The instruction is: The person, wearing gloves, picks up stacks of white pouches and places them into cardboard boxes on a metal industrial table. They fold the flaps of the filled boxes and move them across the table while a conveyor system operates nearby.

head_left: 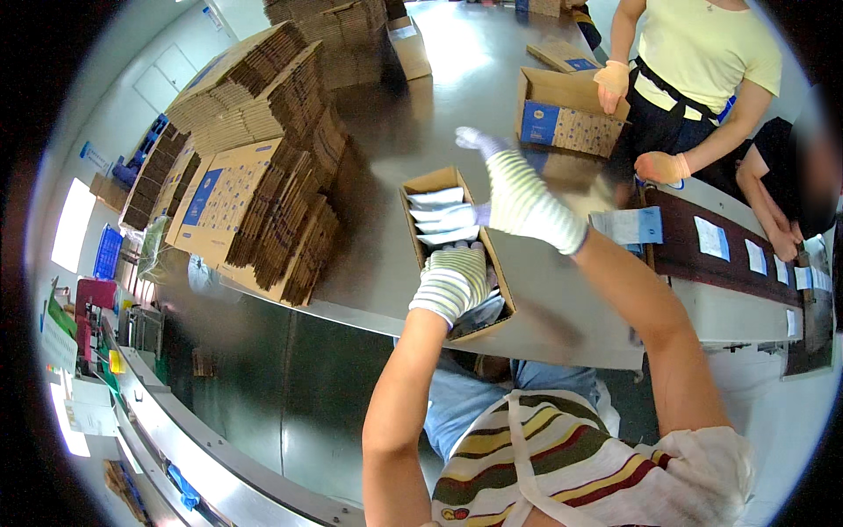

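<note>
Table (457, 110) of shiny metal fills the middle of the head view, with stacked flat cardboard (230, 198) at left and a dark red conveyor belt (681, 244) at right. The striped-gloved left hand (452, 281) reaches inside a box (504, 294); its fingertips are hidden, so I cannot tell its grip. The right hand (531, 198) is spread, thumb beside the packets (443, 217). The box, brown and open-topped, sits near the table's edge, its whitish packets standing in a row.

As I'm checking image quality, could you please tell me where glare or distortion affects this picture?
Head view: white glare on the far tabletop; head view: steel counter curving at lower left, black corners; head view: stripes on the left hand distinguishable.
</note>
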`<state>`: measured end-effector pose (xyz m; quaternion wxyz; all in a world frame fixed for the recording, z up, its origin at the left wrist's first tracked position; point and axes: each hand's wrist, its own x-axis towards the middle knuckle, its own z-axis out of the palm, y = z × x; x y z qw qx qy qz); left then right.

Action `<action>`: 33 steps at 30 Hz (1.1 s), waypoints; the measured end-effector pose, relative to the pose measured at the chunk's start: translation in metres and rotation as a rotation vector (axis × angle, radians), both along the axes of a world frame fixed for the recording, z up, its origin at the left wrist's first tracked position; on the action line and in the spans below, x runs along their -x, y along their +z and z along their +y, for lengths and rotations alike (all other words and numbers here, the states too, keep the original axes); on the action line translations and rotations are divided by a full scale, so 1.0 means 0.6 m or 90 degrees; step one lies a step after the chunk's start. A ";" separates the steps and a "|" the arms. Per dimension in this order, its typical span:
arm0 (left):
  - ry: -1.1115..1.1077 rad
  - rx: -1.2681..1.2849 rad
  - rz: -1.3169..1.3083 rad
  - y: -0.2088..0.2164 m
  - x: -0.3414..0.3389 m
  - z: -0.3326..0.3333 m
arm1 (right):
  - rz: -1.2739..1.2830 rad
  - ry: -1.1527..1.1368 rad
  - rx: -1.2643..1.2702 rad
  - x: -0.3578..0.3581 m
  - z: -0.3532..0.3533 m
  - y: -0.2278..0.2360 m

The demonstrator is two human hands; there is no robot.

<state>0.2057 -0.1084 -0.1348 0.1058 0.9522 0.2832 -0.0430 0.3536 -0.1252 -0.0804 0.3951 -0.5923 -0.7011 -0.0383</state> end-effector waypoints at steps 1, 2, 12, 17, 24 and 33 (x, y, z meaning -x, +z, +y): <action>0.002 0.014 0.015 0.003 0.000 -0.002 | 0.050 0.031 -0.062 -0.002 -0.018 0.012; 0.012 0.023 0.031 0.010 0.004 -0.002 | 0.002 0.027 -0.068 0.009 -0.044 0.026; 0.034 0.230 -0.473 0.127 0.112 0.015 | -0.407 0.236 0.111 0.129 -0.200 -0.091; 0.121 -0.089 -0.490 0.139 0.177 0.033 | -0.315 0.046 0.174 0.093 0.019 -0.083; 0.165 -0.435 -0.228 0.121 0.312 0.060 | -0.546 -0.196 0.247 -0.077 0.198 -0.124; 0.351 -0.404 0.021 0.227 0.251 0.279 | -0.209 -0.086 0.288 0.031 -0.048 -0.302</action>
